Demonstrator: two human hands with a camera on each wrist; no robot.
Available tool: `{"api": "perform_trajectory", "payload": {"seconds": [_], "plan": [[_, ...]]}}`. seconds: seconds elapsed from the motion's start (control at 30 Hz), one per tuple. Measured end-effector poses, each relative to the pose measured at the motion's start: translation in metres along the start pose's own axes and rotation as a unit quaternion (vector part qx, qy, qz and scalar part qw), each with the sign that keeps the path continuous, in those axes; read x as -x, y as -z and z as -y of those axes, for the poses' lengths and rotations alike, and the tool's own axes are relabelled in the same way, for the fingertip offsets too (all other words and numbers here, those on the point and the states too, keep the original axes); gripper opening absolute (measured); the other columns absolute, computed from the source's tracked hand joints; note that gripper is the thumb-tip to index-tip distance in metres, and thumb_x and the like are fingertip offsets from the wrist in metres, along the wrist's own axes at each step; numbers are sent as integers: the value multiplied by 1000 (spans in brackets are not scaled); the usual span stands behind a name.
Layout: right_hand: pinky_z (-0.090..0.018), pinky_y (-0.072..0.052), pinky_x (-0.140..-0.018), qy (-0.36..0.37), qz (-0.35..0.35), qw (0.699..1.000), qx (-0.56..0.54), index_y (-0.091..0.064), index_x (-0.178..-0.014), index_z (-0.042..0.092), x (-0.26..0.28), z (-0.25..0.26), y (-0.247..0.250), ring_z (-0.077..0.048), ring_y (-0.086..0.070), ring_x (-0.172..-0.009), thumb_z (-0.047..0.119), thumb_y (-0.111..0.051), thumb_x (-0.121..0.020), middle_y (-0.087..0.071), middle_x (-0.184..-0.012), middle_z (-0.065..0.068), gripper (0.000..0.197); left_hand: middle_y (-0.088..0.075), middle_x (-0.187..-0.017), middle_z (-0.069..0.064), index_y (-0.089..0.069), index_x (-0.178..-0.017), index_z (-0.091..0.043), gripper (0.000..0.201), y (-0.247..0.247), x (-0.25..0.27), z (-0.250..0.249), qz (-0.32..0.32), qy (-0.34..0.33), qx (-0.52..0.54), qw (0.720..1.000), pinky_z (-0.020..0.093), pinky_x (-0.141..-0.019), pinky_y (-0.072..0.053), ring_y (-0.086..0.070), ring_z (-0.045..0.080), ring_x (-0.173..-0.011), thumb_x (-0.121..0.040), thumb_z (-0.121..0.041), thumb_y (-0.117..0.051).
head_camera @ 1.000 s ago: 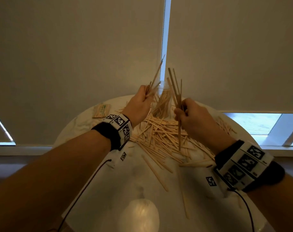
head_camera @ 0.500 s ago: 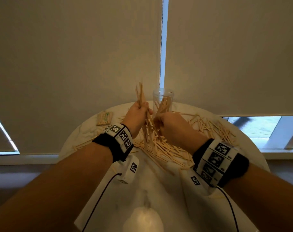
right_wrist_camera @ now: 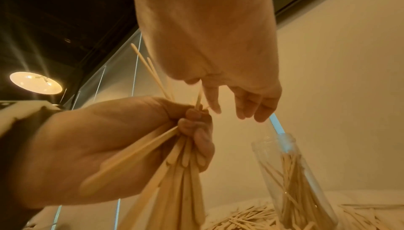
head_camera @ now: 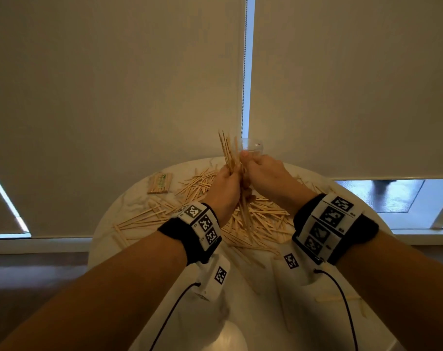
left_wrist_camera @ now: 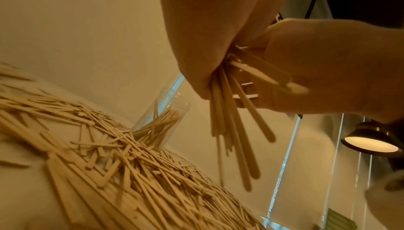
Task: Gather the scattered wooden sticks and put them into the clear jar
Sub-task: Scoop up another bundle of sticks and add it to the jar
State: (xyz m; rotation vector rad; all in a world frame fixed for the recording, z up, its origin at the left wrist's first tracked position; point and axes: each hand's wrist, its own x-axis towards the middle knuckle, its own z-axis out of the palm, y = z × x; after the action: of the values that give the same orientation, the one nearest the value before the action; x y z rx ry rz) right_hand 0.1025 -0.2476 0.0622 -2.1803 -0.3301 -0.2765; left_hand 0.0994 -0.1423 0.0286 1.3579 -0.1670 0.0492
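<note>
My left hand (head_camera: 225, 183) grips an upright bundle of wooden sticks (head_camera: 226, 153) above the pile. The right wrist view shows its fingers (right_wrist_camera: 196, 130) curled round the bundle (right_wrist_camera: 179, 173). My right hand (head_camera: 263, 171) hovers beside it, fingers (right_wrist_camera: 242, 106) hanging loose and holding nothing, close to the bundle's top. The clear jar (head_camera: 253, 145) stands upright just behind both hands, partly filled with sticks (right_wrist_camera: 292, 178). Many scattered sticks (head_camera: 260, 219) cover the far half of the round white table (head_camera: 253, 312). In the left wrist view the gripped sticks (left_wrist_camera: 229, 130) hang to the right of the jar (left_wrist_camera: 161, 118).
A small bound pack of sticks (head_camera: 159, 183) lies at the table's far left. A few loose sticks (head_camera: 336, 297) lie near the front right. Roller blinds (head_camera: 114, 97) hang right behind the table. A ceiling lamp (left_wrist_camera: 369, 140) glows overhead.
Both hands held sticks a second ago. The hands came together by the jar, the right hand's sticks went into the left hand's bundle, and the right hand's fingers have let go.
</note>
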Motion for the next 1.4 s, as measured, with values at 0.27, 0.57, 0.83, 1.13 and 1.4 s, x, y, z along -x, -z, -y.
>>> {"api": "perform_trajectory", "payload": {"seconds": [0.27,0.57,0.83,1.13,1.4], "plan": [[-19,-46,-71,121,-31,990,67,-57,-132,19,6,14,6,0,-56,-78,47,-62,-93,-60,-89,10,48,-48,-60,-3,-53,-94,-8,23,-4,0,2,-62,-29,-63,996,17,-38,-37,-42,6,-45,-106,-15,-35],[-28,-56,-61,118,-153,980,-40,-71,-95,16,-8,28,33,-9,-64,-64,35,-52,-101,-67,-77,7,27,-42,-64,-4,-51,-95,-17,18,10,1,12,4,-4,-105,994,27,-47,-35,-36,9,-49,-105,-31,-44],[-22,-50,-54,3,183,959,218,-69,-92,7,9,22,26,-13,-60,-58,23,-51,-102,-66,-74,-6,27,-65,-71,6,-62,-99,-25,51,11,2,-10,37,-7,-63,997,31,-59,-49,-56,23,-58,-86,-72,-47],[-31,-54,-77,21,174,941,291,-67,-103,8,16,36,29,-21,-64,-85,21,-48,-102,-69,-100,-11,23,-58,-80,3,-56,-96,-21,23,24,2,-5,-4,-2,-97,995,37,-64,-49,-53,19,-72,-105,-37,-42],[-31,-48,-94,76,-12,987,138,-45,-144,19,-20,40,45,-23,-58,-120,38,-56,-99,-57,-137,-6,50,-37,-64,-4,-49,-100,-20,16,-1,16,-1,112,5,-72,991,28,-53,-42,-35,10,-51,-102,-36,-52]]}}
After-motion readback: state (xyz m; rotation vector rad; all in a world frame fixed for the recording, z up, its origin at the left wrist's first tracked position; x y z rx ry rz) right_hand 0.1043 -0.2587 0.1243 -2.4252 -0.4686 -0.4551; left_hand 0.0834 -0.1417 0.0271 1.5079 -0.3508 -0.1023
